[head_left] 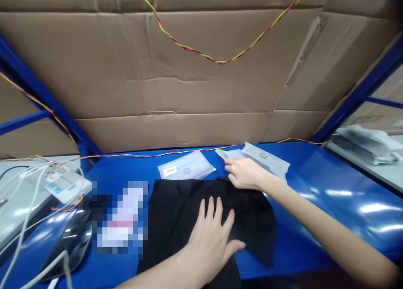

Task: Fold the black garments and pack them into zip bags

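A black garment (179,209), which looks like trousers, lies spread on the blue table in front of me. My left hand (209,238) rests palm down on its middle, fingers stretched and apart. At the garment's far edge is my right hand (244,173), its fingers curled into a closed grip. Whatever those fingers hold is hidden; both the garment's edge and a frosted plastic bag (272,161) are right beside them. Another frosted zip bag (189,165) with a white barcode label lies flat just beyond the garment. The garment's lower right part is blurred.
On the left lie a pixelated item (122,217), a glossy black object (71,238) and white cables (28,213). Cardboard (201,92) forms the back wall, with a twisted red-yellow wire (220,62) across it. Bagged items (367,142) are stacked at the right.
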A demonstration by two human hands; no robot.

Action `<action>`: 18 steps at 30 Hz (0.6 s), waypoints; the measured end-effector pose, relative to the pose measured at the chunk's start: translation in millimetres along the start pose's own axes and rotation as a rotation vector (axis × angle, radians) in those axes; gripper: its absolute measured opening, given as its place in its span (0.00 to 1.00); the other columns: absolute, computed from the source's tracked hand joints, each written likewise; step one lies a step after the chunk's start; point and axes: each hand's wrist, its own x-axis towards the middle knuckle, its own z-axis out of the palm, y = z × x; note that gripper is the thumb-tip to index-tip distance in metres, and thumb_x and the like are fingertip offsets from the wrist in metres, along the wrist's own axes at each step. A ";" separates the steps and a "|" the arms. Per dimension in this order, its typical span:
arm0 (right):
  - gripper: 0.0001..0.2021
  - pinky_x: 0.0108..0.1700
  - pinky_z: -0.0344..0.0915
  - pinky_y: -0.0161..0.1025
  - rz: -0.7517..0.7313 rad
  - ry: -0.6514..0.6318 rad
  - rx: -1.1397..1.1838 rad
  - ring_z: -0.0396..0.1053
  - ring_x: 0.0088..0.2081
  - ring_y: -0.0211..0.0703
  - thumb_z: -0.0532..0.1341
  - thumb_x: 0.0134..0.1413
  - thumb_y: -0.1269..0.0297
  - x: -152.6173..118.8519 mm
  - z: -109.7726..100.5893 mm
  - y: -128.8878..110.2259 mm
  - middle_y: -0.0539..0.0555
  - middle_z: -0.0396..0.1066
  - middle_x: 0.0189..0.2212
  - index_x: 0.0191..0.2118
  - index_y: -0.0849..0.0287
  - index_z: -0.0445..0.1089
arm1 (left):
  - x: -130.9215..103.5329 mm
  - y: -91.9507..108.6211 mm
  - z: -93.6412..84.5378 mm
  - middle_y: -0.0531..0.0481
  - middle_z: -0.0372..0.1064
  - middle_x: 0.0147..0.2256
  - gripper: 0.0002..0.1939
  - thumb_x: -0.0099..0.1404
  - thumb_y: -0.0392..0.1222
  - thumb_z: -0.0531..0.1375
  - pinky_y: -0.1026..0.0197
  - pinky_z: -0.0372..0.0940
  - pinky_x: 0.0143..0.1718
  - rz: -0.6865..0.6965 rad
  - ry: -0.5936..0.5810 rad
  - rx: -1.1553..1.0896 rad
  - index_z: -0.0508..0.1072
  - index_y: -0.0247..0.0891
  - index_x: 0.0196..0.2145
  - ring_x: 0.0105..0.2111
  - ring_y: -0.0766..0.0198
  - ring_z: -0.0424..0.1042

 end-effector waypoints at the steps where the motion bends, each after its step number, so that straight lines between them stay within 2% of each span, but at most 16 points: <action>1: 0.09 0.38 0.63 0.39 0.009 0.008 -0.002 0.71 0.34 0.44 0.55 0.54 0.69 -2.7 -4.6 6.1 0.58 0.74 0.42 0.32 0.60 0.73 | 4.2 -0.6 -0.4 0.32 0.59 0.60 0.33 0.68 0.63 0.44 0.36 0.57 0.56 0.003 0.013 -0.005 0.63 0.39 0.60 0.61 0.38 0.57; 4: 0.11 0.42 0.63 0.40 0.045 0.031 0.027 0.71 0.40 0.44 0.52 0.57 0.69 -10.8 -19.3 26.0 0.59 0.68 0.53 0.38 0.60 0.72 | 19.3 -3.2 0.3 0.32 0.57 0.61 0.33 0.68 0.61 0.46 0.41 0.62 0.52 -0.017 0.003 -0.004 0.61 0.36 0.61 0.58 0.39 0.61; 6: 0.12 0.44 0.62 0.39 0.079 0.058 0.071 0.70 0.43 0.44 0.51 0.58 0.69 -16.0 -27.5 37.7 0.57 0.64 0.57 0.39 0.59 0.71 | 28.2 -4.4 3.0 0.32 0.56 0.62 0.32 0.68 0.58 0.49 0.44 0.65 0.48 -0.025 -0.028 0.018 0.59 0.34 0.62 0.55 0.40 0.65; 8: 0.10 0.42 0.61 0.37 0.118 0.055 0.097 0.70 0.42 0.43 0.50 0.58 0.69 -20.7 -33.1 46.8 0.57 0.67 0.53 0.37 0.58 0.69 | 32.3 -4.9 5.5 0.33 0.56 0.62 0.30 0.69 0.55 0.51 0.45 0.66 0.47 -0.011 -0.058 0.048 0.58 0.35 0.62 0.53 0.42 0.66; 10: 0.08 0.36 0.59 0.35 0.176 -0.006 0.087 0.70 0.36 0.42 0.52 0.57 0.68 -24.6 -36.3 53.3 0.55 0.72 0.42 0.35 0.57 0.68 | 29.6 -4.7 5.7 0.33 0.56 0.62 0.29 0.68 0.53 0.52 0.43 0.65 0.47 0.005 -0.084 0.070 0.58 0.36 0.62 0.53 0.41 0.66; 13: 0.05 0.29 0.53 0.35 0.262 -0.106 0.045 0.67 0.28 0.40 0.53 0.55 0.70 -28.6 -38.8 59.5 0.51 0.70 0.28 0.33 0.57 0.65 | 16.6 -4.3 -0.7 0.32 0.58 0.60 0.29 0.67 0.54 0.53 0.43 0.66 0.45 0.017 -0.117 0.085 0.61 0.35 0.61 0.52 0.40 0.66; 16: 0.06 0.28 0.51 0.35 0.312 -0.103 0.001 0.67 0.28 0.41 0.51 0.56 0.73 -30.4 -40.0 61.8 0.52 0.70 0.28 0.35 0.57 0.63 | 8.8 -4.6 -10.3 0.31 0.64 0.56 0.33 0.64 0.61 0.55 0.44 0.66 0.45 0.025 -0.107 0.081 0.66 0.33 0.57 0.51 0.40 0.68; 18: 0.08 0.27 0.50 0.36 0.341 -0.079 -0.056 0.69 0.28 0.43 0.49 0.57 0.75 -30.6 -39.1 61.0 0.54 0.71 0.29 0.39 0.58 0.63 | 13.5 -5.2 -13.3 0.30 0.68 0.52 0.33 0.64 0.63 0.53 0.45 0.65 0.47 0.021 -0.074 0.067 0.69 0.32 0.52 0.52 0.41 0.68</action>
